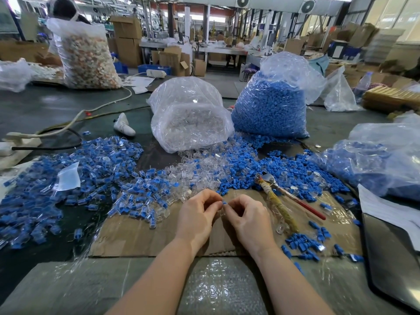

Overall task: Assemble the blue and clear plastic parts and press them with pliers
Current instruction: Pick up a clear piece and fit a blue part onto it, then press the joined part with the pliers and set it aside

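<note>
Blue plastic part (224, 203) sits pinched between the fingertips of both hands, just above a flat sheet of cardboard (141, 237) on the desk (45, 110). The left hand (197, 218) curls its fingers inward and meets the right hand (246, 220) at the centre, each gripping the small piece from its own side; a clear part seems to be held there too, but it is too faint to tell for sure.

At about two o'clock from the hands lie the pliers (281, 194), one handle red, the other wrapped in yellowish tape, jaws pointing toward eleven o'clock and resting against loose blue pieces. At four o'clock a small cluster of blue parts (304, 244) lies on the cardboard. At nine to ten o'clock spreads a wide heap of assembled blue-and-clear pieces (75, 176). At twelve o'clock loose clear parts (195, 169) spill from an open bag of clear parts (188, 119), and at one o'clock stands a tall bag of blue parts (270, 105). At three o'clock another bag holding blue pieces (375, 160) lies on its side. Far off at eleven o'clock stands a large sack of pale pieces (86, 55), with a person partly hidden behind it.
</note>
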The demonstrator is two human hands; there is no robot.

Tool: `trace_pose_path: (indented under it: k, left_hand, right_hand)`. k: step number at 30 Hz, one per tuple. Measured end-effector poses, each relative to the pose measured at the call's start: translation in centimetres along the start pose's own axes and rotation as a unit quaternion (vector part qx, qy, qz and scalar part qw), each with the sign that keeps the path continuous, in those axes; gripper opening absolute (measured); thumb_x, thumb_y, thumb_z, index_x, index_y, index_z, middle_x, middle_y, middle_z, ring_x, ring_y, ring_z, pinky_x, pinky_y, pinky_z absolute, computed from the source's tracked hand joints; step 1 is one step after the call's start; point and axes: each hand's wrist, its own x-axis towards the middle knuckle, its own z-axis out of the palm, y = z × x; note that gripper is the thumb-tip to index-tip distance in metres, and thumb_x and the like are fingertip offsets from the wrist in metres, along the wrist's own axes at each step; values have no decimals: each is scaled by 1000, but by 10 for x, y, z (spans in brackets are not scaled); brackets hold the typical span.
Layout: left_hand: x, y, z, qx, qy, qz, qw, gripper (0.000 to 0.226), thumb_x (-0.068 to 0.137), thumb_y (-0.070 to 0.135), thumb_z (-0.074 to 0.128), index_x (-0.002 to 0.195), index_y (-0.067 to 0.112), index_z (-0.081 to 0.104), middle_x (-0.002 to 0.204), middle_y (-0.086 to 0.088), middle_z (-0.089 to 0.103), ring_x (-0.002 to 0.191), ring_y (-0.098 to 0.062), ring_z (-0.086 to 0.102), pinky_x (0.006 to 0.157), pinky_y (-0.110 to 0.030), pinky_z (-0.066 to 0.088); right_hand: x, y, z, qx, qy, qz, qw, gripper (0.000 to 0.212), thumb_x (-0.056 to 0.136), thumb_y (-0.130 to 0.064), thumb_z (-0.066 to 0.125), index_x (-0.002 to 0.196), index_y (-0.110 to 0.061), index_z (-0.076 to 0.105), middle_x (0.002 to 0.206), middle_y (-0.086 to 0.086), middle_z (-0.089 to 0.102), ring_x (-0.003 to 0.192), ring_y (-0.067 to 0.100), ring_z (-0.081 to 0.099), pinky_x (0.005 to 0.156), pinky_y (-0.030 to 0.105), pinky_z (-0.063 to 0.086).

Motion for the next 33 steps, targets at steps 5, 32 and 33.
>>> trace_pose_path:
  k: [5, 32, 33]
  left_hand:
    - [1, 2, 0, -24, 9, -10, 1000, 18, 89, 8, 59, 80, 24, 60, 78, 3, 64, 68, 3, 58, 61, -5, 44]
    - [1, 3, -1, -76, 5, -35, 997, 14, 86, 4, 62, 85, 18, 64, 81, -5, 67, 80, -20, 66, 74, -28, 56]
    - [1, 2, -2, -74, 5, -35, 997, 13, 86, 4, 62, 86, 17, 64, 82, -5, 66, 81, -19, 65, 75, -29, 56]
  right_hand:
    - [-1, -1, 0, 51, 14, -24, 998, 8, 83, -25, 70, 77, -26, 65, 69, -13, 65, 69, 1, 61, 66, 17, 48]
    - [17, 6, -35, -272, 102, 30, 956, 41, 93, -37, 51, 128, -15, 49, 122, 4, 53, 113, 19, 49, 98, 34, 38]
    - [20, 8, -42, -331, 77, 81, 937, 48, 94, -44, 44, 132, -15, 42, 128, 8, 50, 118, 22, 46, 101, 38, 36]
